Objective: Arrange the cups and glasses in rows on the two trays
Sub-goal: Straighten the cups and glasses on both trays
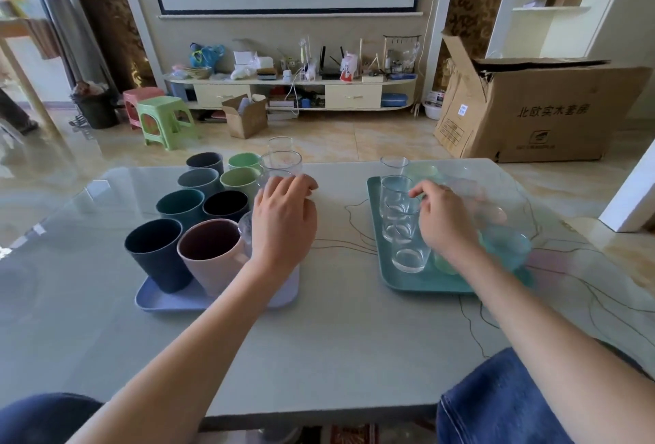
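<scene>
Left hand (283,217) was curled over a glass (280,179) on the blue tray (156,300), right hand (443,217) hung loose; packed glasses could've easily clinked or tipped

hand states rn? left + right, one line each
Left hand: fingers curled over a clear glass on the blue tray; grip cannot be told.
Right hand: fingers curled among the teal tray's glasses; hold unclear.

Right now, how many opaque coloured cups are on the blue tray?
8, in two columns of four: left column at; right column at. The left hand could hide something behind it.
</scene>
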{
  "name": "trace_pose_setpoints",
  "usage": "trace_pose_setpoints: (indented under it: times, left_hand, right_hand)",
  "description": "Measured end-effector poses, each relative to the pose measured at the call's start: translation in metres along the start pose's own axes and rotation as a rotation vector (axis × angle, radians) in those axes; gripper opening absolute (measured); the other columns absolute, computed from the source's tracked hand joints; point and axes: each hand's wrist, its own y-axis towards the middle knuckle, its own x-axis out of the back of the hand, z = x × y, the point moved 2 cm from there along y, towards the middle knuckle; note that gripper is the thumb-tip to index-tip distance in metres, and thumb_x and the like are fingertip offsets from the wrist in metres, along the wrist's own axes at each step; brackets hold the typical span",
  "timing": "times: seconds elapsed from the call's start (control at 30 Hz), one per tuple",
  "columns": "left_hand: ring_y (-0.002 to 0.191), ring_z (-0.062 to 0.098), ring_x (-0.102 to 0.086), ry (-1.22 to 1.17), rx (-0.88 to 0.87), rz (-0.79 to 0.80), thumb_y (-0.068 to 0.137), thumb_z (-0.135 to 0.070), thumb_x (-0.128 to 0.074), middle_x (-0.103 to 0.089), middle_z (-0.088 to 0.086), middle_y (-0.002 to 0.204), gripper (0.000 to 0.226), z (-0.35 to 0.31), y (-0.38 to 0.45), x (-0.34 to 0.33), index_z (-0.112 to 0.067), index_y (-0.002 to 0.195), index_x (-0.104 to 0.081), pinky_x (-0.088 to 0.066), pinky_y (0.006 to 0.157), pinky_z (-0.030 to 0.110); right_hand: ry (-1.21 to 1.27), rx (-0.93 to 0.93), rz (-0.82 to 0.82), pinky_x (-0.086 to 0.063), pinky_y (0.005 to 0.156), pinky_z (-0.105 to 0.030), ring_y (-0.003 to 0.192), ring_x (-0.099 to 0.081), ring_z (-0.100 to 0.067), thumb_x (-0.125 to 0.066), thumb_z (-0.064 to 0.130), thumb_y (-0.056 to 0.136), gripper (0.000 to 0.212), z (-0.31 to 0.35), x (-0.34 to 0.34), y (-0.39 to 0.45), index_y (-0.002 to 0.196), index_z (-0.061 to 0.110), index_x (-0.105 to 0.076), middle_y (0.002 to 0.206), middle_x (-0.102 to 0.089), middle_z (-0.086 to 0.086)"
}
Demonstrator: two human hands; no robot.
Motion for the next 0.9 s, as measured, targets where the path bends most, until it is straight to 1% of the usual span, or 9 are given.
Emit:
trace_pose_setpoints:
  times: [0.13, 0.2, 0.27, 0.4, 0.5, 0.6, 0.67, 0.8, 0.9]
  left_hand:
    - [0.092, 0.033, -0.055, 0.048, 0.154, -0.122, 0.087, -0.007, -0.044, -0.067, 0.011, 0.094, 0.019, 0.075, 0.014, 0.051, -0.005, 0.093, -0.061, -0.04, 0.08, 0.038]
    - [0.095, 0.034, -0.053, 0.06, 0.304, -0.194, 0.089, -0.002, -0.043, -0.066, 0.015, 0.097, 0.019, 0.119, 0.013, 0.071, -0.003, 0.096, -0.061, -0.034, 0.078, 0.031]
    - [0.102, 0.035, -0.052, 0.049, 0.512, -0.221, 0.088, 0.003, -0.041, -0.064, 0.02, 0.105, 0.024, 0.163, 0.007, 0.086, 0.0, 0.102, -0.06, -0.033, 0.081, 0.031]
    - [0.109, 0.038, -0.051, 0.041, 0.857, -0.086, 0.084, 0.006, -0.039, -0.06, 0.025, 0.114, 0.035, 0.239, -0.023, 0.097, 0.001, 0.11, -0.06, -0.04, 0.09, 0.041]
    - [0.097, 0.038, -0.057, -0.003, 1.009, 0.158, 0.086, 0.003, -0.044, -0.064, 0.021, 0.113, 0.035, 0.268, -0.063, 0.087, -0.002, 0.115, -0.063, -0.046, 0.085, 0.041]
    - [0.087, 0.034, -0.061, -0.175, 1.076, 0.414, 0.089, -0.011, -0.057, -0.068, 0.018, 0.099, 0.027, 0.273, -0.087, 0.072, -0.004, 0.114, -0.065, -0.048, 0.079, 0.039]
    - [0.089, 0.033, -0.063, -0.168, 1.023, 0.508, 0.083, -0.021, -0.067, -0.07, 0.016, 0.094, 0.028, 0.271, -0.09, 0.066, -0.006, 0.106, -0.072, -0.045, 0.078, 0.036]
    - [0.098, 0.026, -0.06, -0.154, 1.001, 0.492, 0.085, -0.008, -0.065, -0.07, 0.01, 0.103, 0.023, 0.269, -0.088, 0.065, -0.008, 0.106, -0.073, -0.039, 0.082, 0.029]
    - [0.091, 0.025, -0.059, -0.197, 1.027, 0.532, 0.08, 0.003, -0.065, -0.07, 0.012, 0.098, 0.027, 0.267, -0.087, 0.066, -0.007, 0.103, -0.073, -0.04, 0.08, 0.028]
  right_hand:
    - [0.043, 0.092, 0.179, -0.045, 0.069, -0.033, 0.083, -0.055, -0.025, -0.036, 0.0, 0.094, 0.03, 0.041, -0.046, -0.012, 0.108, 0.014, -0.058, 0.106, -0.062, -0.01]
    - [0.037, 0.097, 0.298, -0.044, 0.069, -0.034, 0.081, -0.055, -0.028, -0.035, 0.002, 0.093, 0.03, 0.052, -0.071, -0.019, 0.109, 0.016, -0.057, 0.104, -0.064, -0.012]
    - [0.021, 0.083, 0.395, -0.044, 0.07, -0.034, 0.085, -0.06, -0.032, -0.035, 0.006, 0.094, 0.029, 0.06, -0.093, -0.026, 0.112, 0.017, -0.055, 0.102, -0.066, -0.016]
    - [0.005, 0.027, 0.557, -0.042, 0.073, -0.033, 0.095, -0.061, -0.033, -0.04, 0.013, 0.097, 0.017, 0.071, -0.13, -0.038, 0.109, 0.008, -0.051, 0.108, -0.065, -0.017]
    - [-0.014, -0.095, 0.656, -0.039, 0.072, -0.033, 0.099, -0.059, -0.033, -0.042, 0.026, 0.097, 0.014, 0.077, -0.157, -0.044, 0.098, 0.012, -0.045, 0.11, -0.062, -0.018]
    - [-0.097, -0.154, 0.666, -0.039, 0.073, -0.032, 0.103, -0.06, -0.032, -0.042, 0.03, 0.096, 0.025, 0.079, -0.174, -0.044, 0.106, 0.01, -0.053, 0.113, -0.062, -0.015]
    - [-0.14, -0.148, 0.667, -0.04, 0.073, -0.03, 0.103, -0.061, -0.031, -0.043, 0.029, 0.095, 0.028, 0.08, -0.178, -0.042, 0.106, 0.009, -0.059, 0.114, -0.064, -0.015]
    - [-0.155, -0.163, 0.663, -0.044, 0.082, -0.033, 0.109, -0.059, -0.031, -0.04, 0.029, 0.095, 0.031, 0.077, -0.179, -0.033, 0.108, 0.009, -0.061, 0.12, -0.062, -0.015]
    - [-0.042, -0.14, 0.65, -0.042, 0.079, -0.034, 0.106, -0.06, -0.031, -0.032, 0.033, 0.099, 0.038, 0.081, -0.179, -0.032, 0.104, 0.012, -0.062, 0.118, -0.064, -0.016]
